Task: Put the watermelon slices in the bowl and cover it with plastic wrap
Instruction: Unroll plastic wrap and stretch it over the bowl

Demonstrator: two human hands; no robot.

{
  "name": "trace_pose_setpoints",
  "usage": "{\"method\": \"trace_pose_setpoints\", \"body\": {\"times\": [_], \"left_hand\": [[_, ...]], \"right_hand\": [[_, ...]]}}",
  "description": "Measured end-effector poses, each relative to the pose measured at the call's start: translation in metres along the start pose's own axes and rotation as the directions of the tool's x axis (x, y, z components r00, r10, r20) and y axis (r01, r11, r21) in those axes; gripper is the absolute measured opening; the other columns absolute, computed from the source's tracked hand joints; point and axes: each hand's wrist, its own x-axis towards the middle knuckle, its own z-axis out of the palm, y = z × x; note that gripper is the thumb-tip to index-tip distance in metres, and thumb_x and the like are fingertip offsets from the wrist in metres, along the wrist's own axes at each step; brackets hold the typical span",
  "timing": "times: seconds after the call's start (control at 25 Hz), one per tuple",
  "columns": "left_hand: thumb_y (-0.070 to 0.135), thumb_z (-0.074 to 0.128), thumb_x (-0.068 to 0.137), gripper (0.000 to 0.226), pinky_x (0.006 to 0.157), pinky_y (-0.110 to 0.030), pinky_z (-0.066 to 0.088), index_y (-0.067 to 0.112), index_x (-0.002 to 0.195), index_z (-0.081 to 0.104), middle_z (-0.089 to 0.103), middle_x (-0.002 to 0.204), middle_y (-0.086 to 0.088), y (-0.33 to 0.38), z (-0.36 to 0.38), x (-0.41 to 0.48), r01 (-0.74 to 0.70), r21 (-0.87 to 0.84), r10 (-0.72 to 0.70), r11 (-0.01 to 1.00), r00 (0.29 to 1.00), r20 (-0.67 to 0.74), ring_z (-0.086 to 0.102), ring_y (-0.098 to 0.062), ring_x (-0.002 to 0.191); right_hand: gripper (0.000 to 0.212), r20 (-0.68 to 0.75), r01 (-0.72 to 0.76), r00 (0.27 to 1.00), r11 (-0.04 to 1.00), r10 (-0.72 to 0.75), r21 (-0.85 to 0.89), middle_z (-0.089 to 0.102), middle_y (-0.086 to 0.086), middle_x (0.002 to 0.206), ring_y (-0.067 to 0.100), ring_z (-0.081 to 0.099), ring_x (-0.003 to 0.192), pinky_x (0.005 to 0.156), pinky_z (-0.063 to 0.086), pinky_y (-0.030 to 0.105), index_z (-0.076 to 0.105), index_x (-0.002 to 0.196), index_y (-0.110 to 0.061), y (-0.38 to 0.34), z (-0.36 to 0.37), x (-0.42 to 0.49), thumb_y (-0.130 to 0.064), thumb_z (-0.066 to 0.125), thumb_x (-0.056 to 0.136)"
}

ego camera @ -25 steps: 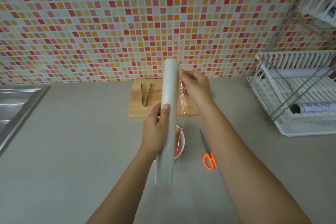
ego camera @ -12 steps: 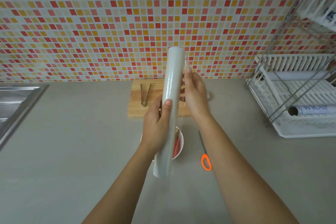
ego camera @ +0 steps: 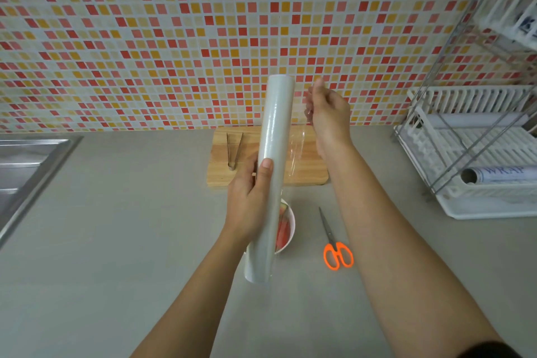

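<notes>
My left hand grips a long white roll of plastic wrap, held nearly upright above the counter. To its right, my right hand pinches the loose edge of the clear film, which stretches a short way out from the roll. A white bowl with red watermelon slices sits on the counter below; the roll and my left hand hide most of it.
A wooden cutting board with metal tongs lies at the wall behind the bowl. Orange-handled scissors lie right of the bowl. A white dish rack holding another wrap roll stands at right; a steel sink at left.
My right hand has moved right and away from the roll, drawing a strip of film out. The roll has stayed raised in my left hand.
</notes>
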Motion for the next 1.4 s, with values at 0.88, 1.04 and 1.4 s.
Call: {"method": "trace_pose_setpoints", "body": {"times": [0.88, 1.04, 1.4], "left_hand": [[0.044, 0.042, 0.098, 0.032, 0.060, -0.008, 0.043, 0.019, 0.108, 0.059, 0.058, 0.074, 0.030, 0.045, -0.035, 0.065, -0.268, -0.020, 0.262, 0.963, 0.954, -0.143, 0.055, 0.008, 0.069], [0.044, 0.041, 0.098, 0.034, 0.063, -0.014, 0.044, 0.017, 0.106, 0.058, 0.057, 0.074, 0.029, 0.049, -0.037, 0.070, -0.280, -0.001, 0.277, 0.960, 0.950, -0.143, 0.054, 0.006, 0.070], [0.046, 0.041, 0.097, 0.030, 0.064, -0.022, 0.047, 0.023, 0.103, 0.059, 0.058, 0.077, 0.023, 0.054, -0.032, 0.070, -0.297, -0.008, 0.293, 0.955, 0.947, -0.133, 0.056, -0.002, 0.073]], "right_hand": [[0.018, 0.470, -0.047, 0.882, 0.999, 0.048, -0.014, 0.069, -0.009, 0.080, 0.010, 0.065, 0.081, 0.075, 0.051, 0.024, 0.061, 0.094, -0.029, 0.091, -0.008, -0.122, -0.019, 0.069, 0.081], [0.014, 0.412, 0.008, 0.911, 0.998, 0.016, -0.057, 0.068, -0.006, 0.079, 0.011, 0.064, 0.078, 0.076, 0.048, 0.025, 0.065, 0.081, -0.027, 0.090, -0.012, -0.119, -0.013, 0.067, 0.083], [0.012, 0.415, -0.029, 0.909, 0.999, 0.038, -0.028, 0.075, -0.007, 0.083, 0.009, 0.069, 0.081, 0.075, 0.050, 0.020, 0.071, 0.076, -0.034, 0.082, -0.007, -0.121, -0.023, 0.076, 0.073]]}}
